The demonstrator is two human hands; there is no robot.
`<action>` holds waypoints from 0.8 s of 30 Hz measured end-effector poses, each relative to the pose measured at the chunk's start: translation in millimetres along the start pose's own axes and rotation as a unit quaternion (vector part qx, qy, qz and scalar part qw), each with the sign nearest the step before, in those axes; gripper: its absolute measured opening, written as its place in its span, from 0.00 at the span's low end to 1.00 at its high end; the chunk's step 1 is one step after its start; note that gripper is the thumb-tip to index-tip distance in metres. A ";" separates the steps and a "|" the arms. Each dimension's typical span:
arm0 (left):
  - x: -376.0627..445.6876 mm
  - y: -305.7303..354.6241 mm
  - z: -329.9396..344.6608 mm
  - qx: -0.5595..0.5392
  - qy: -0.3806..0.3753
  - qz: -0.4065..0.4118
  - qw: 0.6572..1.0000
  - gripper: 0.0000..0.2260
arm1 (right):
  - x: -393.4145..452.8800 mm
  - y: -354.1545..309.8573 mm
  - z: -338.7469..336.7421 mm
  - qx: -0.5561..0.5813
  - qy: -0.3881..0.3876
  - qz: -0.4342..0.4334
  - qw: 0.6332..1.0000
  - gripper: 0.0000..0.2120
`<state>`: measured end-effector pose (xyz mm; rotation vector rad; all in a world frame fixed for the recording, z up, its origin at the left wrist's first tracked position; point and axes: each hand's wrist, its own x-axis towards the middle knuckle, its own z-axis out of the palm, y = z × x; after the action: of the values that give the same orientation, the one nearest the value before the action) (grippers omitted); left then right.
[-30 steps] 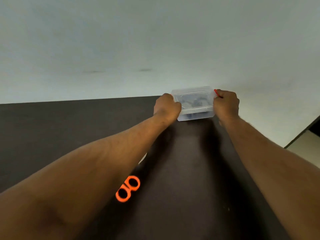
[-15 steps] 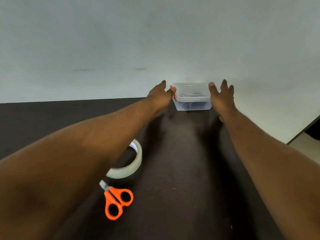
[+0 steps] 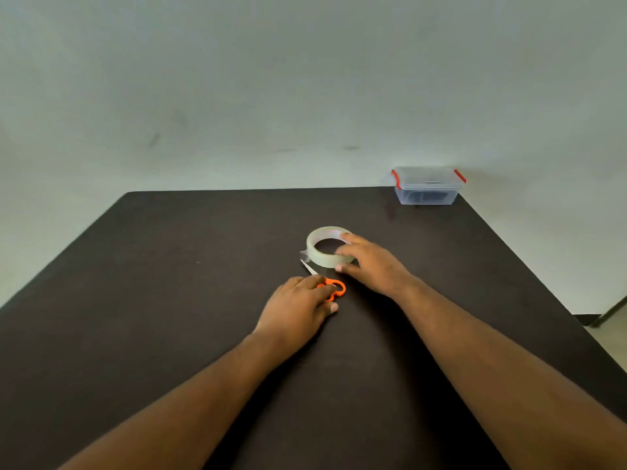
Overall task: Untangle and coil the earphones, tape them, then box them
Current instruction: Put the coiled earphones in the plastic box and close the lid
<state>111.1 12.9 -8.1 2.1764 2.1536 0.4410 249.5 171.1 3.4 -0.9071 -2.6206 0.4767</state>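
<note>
A clear plastic box [image 3: 426,184] with red latches stands closed at the table's far right corner, and something dark shows through its wall. Neither hand touches it. A roll of clear tape [image 3: 317,248] lies flat near the table's middle. My right hand [image 3: 373,262] grips the roll's right side, one finger on the top rim and the thumb against the near wall. Just in front of the roll lie orange-handled scissors [image 3: 339,288], blade tip pointing far left. My left hand [image 3: 298,307] covers their handles, fingers curled over them.
The dark table [image 3: 152,300] ends at a pale wall [image 3: 305,96] along its far edge. Its right edge drops to a light floor [image 3: 610,334], where a dark bar [image 3: 612,310] shows.
Both hands have let go of the box and pulled back toward me. The box stays at the far corner. My right hand now holds the tape roll and my left is on the scissors.
</note>
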 end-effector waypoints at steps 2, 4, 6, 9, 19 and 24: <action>-2.9 -0.8 2.7 -0.012 0.010 -0.003 1.000 0.14 | -5.5 -5.0 -0.6 0.014 0.021 0.034 0.999 0.07; -8.0 -3.4 3.5 -0.016 0.005 -0.013 1.000 0.12 | -19.4 -9.4 -8.3 0.019 0.076 0.068 0.995 0.07; -8.5 -4.6 3.4 -0.019 -0.004 -0.017 1.000 0.12 | -34.5 -10.3 -24.9 0.002 0.136 0.106 0.985 0.08; -2.2 -3.4 4.0 -0.022 -0.009 0.005 1.000 0.12 | -58.6 -7.4 -58.5 -0.035 0.176 0.139 0.974 0.09; 104.8 59.7 28.5 -0.036 -0.079 0.074 0.993 0.11 | -89.8 75.7 -100.4 -0.078 0.199 0.234 0.948 0.12; 171.6 95.2 41.2 -0.001 -0.102 0.089 0.991 0.13 | -86.4 123.6 -89.5 -0.075 0.187 0.277 0.939 0.11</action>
<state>211.7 186.0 3.1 2.3083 1.8654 0.2161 415.7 225.9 15.6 -1.6203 -2.0553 0.2013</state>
